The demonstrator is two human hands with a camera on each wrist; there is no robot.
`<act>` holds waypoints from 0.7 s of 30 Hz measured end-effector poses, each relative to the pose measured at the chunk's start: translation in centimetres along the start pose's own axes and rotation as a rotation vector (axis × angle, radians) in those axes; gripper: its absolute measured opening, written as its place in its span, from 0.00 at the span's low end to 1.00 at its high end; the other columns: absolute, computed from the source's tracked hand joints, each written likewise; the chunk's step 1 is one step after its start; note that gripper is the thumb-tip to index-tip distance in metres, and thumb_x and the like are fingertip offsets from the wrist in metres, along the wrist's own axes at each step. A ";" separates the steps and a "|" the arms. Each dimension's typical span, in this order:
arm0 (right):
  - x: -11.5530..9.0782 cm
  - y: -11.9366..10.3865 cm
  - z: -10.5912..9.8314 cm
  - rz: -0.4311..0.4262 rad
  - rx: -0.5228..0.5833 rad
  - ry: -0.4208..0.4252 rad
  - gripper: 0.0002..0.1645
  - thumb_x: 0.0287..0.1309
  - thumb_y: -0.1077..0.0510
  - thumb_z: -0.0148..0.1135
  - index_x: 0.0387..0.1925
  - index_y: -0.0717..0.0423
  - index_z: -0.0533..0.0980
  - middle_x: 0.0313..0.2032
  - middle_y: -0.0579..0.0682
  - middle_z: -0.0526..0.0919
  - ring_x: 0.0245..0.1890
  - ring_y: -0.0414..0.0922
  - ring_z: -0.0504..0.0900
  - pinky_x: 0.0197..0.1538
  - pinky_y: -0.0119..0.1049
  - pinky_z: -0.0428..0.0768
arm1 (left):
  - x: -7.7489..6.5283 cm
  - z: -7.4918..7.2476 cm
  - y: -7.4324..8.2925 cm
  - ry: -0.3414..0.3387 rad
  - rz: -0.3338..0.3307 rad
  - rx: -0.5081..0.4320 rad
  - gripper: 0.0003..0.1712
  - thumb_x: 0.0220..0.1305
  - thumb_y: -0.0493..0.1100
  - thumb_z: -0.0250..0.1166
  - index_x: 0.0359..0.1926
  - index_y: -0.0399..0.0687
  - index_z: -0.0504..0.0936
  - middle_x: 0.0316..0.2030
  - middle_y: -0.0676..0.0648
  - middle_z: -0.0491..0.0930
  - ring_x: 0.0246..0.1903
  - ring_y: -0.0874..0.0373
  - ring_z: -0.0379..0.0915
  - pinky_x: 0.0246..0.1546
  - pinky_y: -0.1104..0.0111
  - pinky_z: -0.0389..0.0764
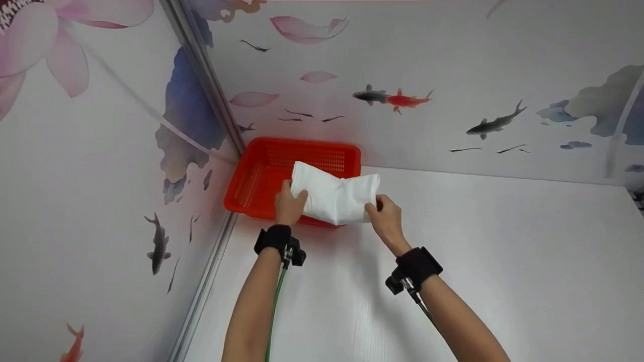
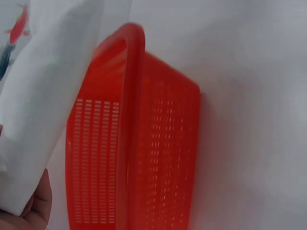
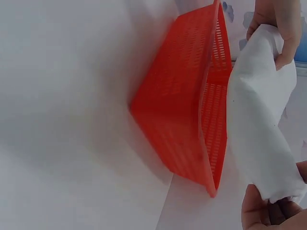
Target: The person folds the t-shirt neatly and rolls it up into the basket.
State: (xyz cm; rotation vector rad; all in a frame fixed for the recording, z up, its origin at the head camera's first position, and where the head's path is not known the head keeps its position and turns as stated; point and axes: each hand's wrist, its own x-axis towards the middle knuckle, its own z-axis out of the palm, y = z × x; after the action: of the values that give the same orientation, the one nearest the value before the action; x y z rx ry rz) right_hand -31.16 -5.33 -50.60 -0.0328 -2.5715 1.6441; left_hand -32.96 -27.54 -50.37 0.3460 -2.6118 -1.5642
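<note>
A white folded cloth [image 1: 319, 193] is stretched between my two hands above the red plastic basket [image 1: 241, 201], with a crease down its middle. My left hand [image 1: 290, 205] pinches the cloth's left end, its thumb on the near face. At the other end, my right hand [image 1: 387, 218] grips the cloth's edge between thumb and fingers. In the right wrist view the cloth [image 3: 256, 115] sags between the hands, beside the basket's rim [image 3: 204, 120]. Part of the left hand [image 2: 38, 206] shows behind the cloth in the left wrist view.
The basket has slotted walls and stands in the corner of a white table [image 1: 478, 261]. A metal strip [image 1: 201, 289] runs along the left side. Printed walls with fish and petals [image 1: 317, 75] rise behind and to the left. Green cables [image 1: 274, 311] trail from the wrist cameras.
</note>
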 end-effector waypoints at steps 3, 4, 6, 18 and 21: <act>1.1 -0.8 2.4 -0.017 -0.015 -0.009 0.15 0.54 0.61 0.53 0.40 0.69 0.74 0.35 0.60 0.80 0.34 0.49 0.77 0.36 0.39 0.75 | 1.8 -1.5 -0.9 0.000 -0.006 0.012 0.29 0.63 0.45 0.54 0.61 0.37 0.59 0.50 0.36 0.72 0.42 0.48 0.71 0.42 0.61 0.72; 1.5 -1.0 3.1 -0.018 -0.016 -0.011 0.15 0.54 0.61 0.54 0.39 0.69 0.74 0.34 0.59 0.80 0.34 0.49 0.77 0.36 0.39 0.75 | 2.3 -1.9 -1.3 0.005 -0.012 0.016 0.29 0.63 0.45 0.54 0.61 0.38 0.60 0.51 0.36 0.71 0.43 0.48 0.71 0.43 0.61 0.72; 2.2 -1.4 4.6 -0.022 -0.027 -0.023 0.14 0.54 0.61 0.54 0.39 0.69 0.74 0.33 0.59 0.79 0.33 0.49 0.76 0.36 0.39 0.74 | 3.4 -2.7 -2.2 0.022 -0.025 0.017 0.28 0.63 0.44 0.54 0.61 0.38 0.60 0.52 0.35 0.71 0.45 0.47 0.71 0.44 0.60 0.72; 5.6 0.5 11.0 0.075 -0.074 -0.144 0.09 0.55 0.64 0.56 0.34 0.69 0.75 0.26 0.54 0.76 0.27 0.45 0.70 0.32 0.34 0.70 | 7.2 -3.3 -7.1 0.095 -0.061 0.245 0.25 0.62 0.44 0.56 0.57 0.36 0.64 0.48 0.35 0.74 0.48 0.41 0.69 0.54 0.51 0.59; 6.4 0.7 12.3 0.094 -0.079 -0.162 0.05 0.54 0.66 0.55 0.26 0.65 0.73 0.20 0.49 0.70 0.23 0.42 0.66 0.28 0.31 0.66 | 8.1 -3.4 -7.8 0.114 -0.056 0.305 0.24 0.62 0.43 0.57 0.56 0.36 0.66 0.45 0.35 0.75 0.46 0.41 0.71 0.52 0.52 0.63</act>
State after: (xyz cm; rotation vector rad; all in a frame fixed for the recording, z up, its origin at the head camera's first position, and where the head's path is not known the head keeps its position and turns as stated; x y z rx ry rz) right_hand -38.64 -15.75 -56.01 -0.0275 -2.7958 1.6385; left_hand -39.03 -35.89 -55.98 0.5149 -2.7699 -1.1183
